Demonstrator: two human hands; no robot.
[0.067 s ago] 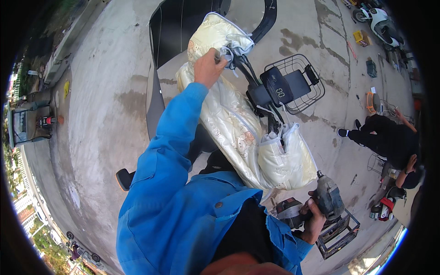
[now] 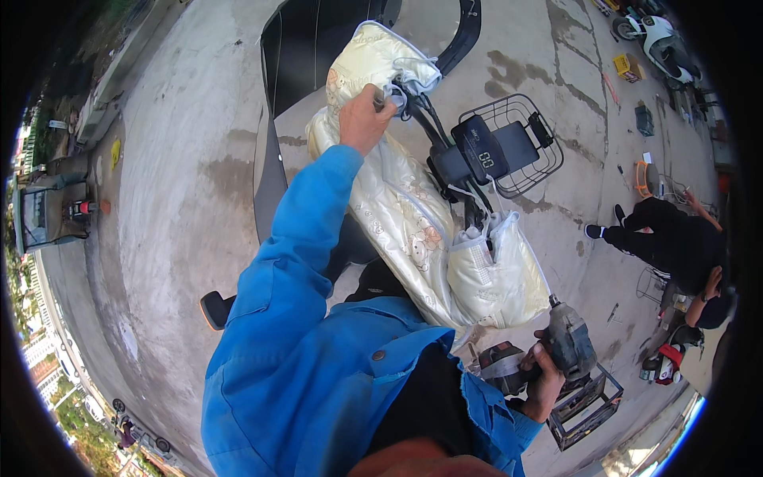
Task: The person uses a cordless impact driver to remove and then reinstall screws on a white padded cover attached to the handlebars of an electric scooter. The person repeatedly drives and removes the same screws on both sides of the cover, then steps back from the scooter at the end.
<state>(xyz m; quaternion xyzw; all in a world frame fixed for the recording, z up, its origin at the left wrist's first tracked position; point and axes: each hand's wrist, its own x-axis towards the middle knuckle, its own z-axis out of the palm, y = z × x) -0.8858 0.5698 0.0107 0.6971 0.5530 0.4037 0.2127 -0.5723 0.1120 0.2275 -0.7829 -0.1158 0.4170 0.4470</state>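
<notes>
A cream quilted windshield cover (image 2: pixel 413 226) with printed bears hangs over the front of an electric scooter. My left hand (image 2: pixel 366 119) is closed on the cover beside the gathered grey-blue cuff of its far mitt (image 2: pixel 373 60); the fingertips are partly hidden. Black cables and the handlebar come out of that cuff. The nearer mitt (image 2: pixel 497 274) sags at the other handlebar end, loose ties at its opening. Between the mitts sits the display (image 2: pixel 484 149), lit. Low at the right, my right hand (image 2: pixel 544 385) grips a dark cordless impact wrench (image 2: pixel 571 342), its socket end pointing away from me.
A black wire basket (image 2: pixel 548 163) sits ahead of the display. Under the wrench stands a metal frame (image 2: pixel 584 409) on the concrete. At the right a person in black (image 2: pixel 671 246) sits among tools, and a white scooter (image 2: pixel 668 48) is parked farther off.
My left hand has shifted very slightly to the right along with the cover's cuff. The right hand and the impact wrench stay where they were.
</notes>
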